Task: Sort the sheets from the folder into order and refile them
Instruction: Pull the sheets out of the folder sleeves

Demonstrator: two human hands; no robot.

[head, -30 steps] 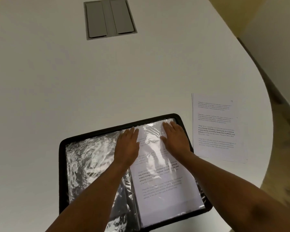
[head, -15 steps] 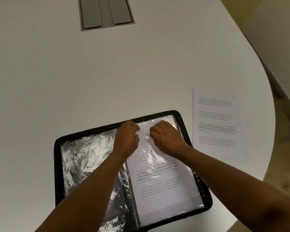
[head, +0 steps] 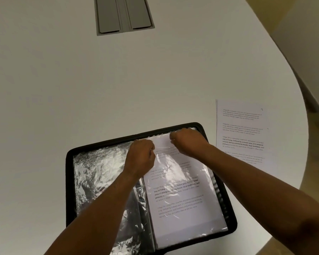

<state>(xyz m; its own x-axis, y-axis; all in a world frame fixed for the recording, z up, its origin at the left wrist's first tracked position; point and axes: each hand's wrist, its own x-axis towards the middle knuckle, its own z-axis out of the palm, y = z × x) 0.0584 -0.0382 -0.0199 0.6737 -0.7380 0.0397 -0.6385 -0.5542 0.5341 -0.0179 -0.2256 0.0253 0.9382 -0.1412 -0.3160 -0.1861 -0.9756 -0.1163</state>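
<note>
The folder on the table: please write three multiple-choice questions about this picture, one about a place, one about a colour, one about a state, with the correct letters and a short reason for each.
1. Where do the loose sheets lie?
A. on the table, right of the folder
B. on the folder's left page
C. on the grey hatch

2. What colour is the folder's border?
A. red
B. black
C. yellow

3. How are the hands at the sleeve's top edge?
A. both flat with straight fingers
B. both curled at the top edge
C. both lifted off the folder

Answers:
1. A: the sheets rest on the bare table, apart from the folder's right edge.
2. B: a black rim runs round the open folder.
3. B: the left hand and the right hand have curled fingers at the top of the sleeve that holds a printed sheet; whether they pinch plastic or paper cannot be told.
</note>
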